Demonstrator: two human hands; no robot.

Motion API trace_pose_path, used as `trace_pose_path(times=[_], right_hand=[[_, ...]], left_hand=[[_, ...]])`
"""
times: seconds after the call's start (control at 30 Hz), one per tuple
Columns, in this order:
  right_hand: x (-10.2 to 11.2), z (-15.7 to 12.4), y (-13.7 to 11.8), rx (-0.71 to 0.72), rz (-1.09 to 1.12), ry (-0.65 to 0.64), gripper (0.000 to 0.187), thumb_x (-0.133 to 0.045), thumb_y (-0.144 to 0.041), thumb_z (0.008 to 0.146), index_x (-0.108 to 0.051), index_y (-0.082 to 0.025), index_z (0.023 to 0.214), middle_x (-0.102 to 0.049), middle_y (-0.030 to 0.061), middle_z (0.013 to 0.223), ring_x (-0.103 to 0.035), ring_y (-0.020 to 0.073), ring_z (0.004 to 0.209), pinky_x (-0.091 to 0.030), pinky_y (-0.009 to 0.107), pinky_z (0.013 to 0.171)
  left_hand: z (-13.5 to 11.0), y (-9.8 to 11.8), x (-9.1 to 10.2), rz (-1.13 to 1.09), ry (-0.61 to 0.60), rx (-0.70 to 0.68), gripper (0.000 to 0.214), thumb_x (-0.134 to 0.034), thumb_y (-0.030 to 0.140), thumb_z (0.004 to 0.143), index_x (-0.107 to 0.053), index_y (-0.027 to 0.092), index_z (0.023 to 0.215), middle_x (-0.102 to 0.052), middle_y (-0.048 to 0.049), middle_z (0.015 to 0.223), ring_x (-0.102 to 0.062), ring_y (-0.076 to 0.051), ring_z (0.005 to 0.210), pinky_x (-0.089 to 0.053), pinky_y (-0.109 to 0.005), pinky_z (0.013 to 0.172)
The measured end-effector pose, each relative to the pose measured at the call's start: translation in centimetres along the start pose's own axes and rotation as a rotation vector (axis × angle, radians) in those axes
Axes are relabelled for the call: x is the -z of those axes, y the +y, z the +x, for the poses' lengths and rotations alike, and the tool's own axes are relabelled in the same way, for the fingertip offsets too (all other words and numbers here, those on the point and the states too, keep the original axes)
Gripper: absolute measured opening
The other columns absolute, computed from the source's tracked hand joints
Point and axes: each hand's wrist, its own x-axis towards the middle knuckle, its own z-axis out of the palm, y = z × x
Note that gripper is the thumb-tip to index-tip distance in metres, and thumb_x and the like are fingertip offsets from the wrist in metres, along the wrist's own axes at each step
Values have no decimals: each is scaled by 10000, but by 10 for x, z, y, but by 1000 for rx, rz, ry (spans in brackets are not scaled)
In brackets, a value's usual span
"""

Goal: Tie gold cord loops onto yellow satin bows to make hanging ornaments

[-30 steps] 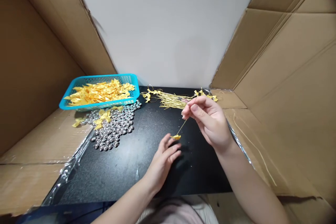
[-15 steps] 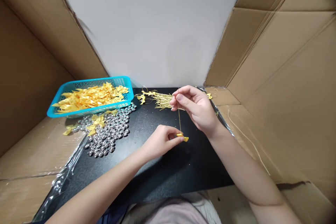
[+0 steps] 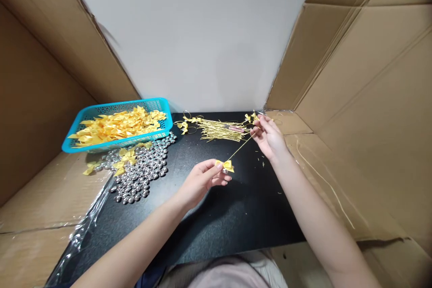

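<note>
Over the middle of the black table, my left hand (image 3: pixel 205 177) pinches a small yellow ribbon bow (image 3: pixel 227 166) between thumb and fingers. A bit of something silvery shows just under the bow. From the bow a thin gold cord (image 3: pixel 240 146) runs taut, up and to the right. My right hand (image 3: pixel 268 137) holds the cord's far end pinched in its fingertips. Just behind the right hand lie a few finished-looking yellow bows (image 3: pixel 250 118) with cord. A bundle of cut gold cords (image 3: pixel 216 131) lies behind the bow, with a pinkish tool (image 3: pixel 235 128) on top.
A blue basket (image 3: pixel 116 141) full of yellow bows stands at the back left. In front of it many silver bells or beads (image 3: pixel 138 175) are spread, a few loose bows (image 3: pixel 124 158) among them. More corded bows (image 3: pixel 185 123) lie by the bundle. Cardboard walls (image 3: pixel 364 76) flank the table (image 3: pixel 216 225).
My right hand has moved right, drawing the cord from upright to slanting. My left hand has shifted slightly left and up and turned, so the bow now shows more fully.
</note>
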Motion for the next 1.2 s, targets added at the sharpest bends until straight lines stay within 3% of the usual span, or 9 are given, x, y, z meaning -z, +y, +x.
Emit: trace_pose_path(times=[0.13,0.27,0.43,0.5,0.6,0.7,0.87,1.0,1.2], right_hand=[[15,-16,6,27,49,33,180,-749,-269,774,-584,-223,829,-577,-93,618,-494,25,460,-497,174,565],[14,-41,-7,69,77,-9,113,-646,-220,851,-552,-207,788,-379,-103,556,-293,25,413,-411,154,520],[6,-87,-12,132,32,-94,57,-564,-160,857,-569,-204,822,-332,-70,606,-281,62,494,-359,182,534],[4,-108,1,77,-23,-123,18,-596,-215,858,-594,-205,843,-335,-69,610,-316,66,524,-361,194,551],[-1,-126,31,-100,-126,-253,107,-635,-300,844,-620,-198,872,-365,-69,614,-339,73,533,-355,219,543],[-8,-120,57,-113,-180,-283,149,-640,-343,842,-609,-201,876,-395,-68,631,-320,72,519,-330,221,508],[-12,-94,81,-87,-181,-160,141,-601,-331,865,-557,-216,936,-445,-77,638,-301,58,481,-264,199,465],[-8,-95,89,-63,-184,-87,159,-617,-337,852,-526,-217,903,-493,-67,642,-385,74,520,-324,202,500],[-3,-106,93,-65,-433,-104,142,-566,-337,909,-528,-213,966,-609,-36,666,-517,103,587,-427,236,606]], left_hand=[[2,-1,0,-105,33,-22,314,-791,411,732,-641,141,784,-737,-65,853,-688,-134,690,-539,-238,651],[2,-3,1,-2,39,-59,303,-771,396,760,-617,136,772,-730,-46,772,-667,-105,602,-512,-201,581],[5,-3,0,103,111,-113,342,-758,441,752,-598,139,767,-734,-44,729,-656,-110,561,-502,-211,562],[8,-3,2,183,163,-166,347,-746,454,751,-603,137,765,-735,-47,727,-652,-115,555,-501,-222,562],[12,-4,5,277,212,-235,328,-730,443,762,-623,133,781,-718,-35,707,-638,-119,553,-494,-232,568],[14,-7,5,303,219,-241,286,-716,407,781,-622,137,789,-681,-8,662,-614,-113,548,-478,-230,569],[16,-16,5,323,205,-273,260,-677,402,823,-574,164,801,-609,33,612,-538,-92,507,-425,-218,526],[20,-26,9,274,161,-260,273,-678,411,826,-534,179,814,-580,52,593,-516,-86,509,-405,-207,516],[26,-34,19,157,107,-104,295,-710,407,801,-554,157,803,-600,42,615,-514,-69,538,-405,-183,533]])
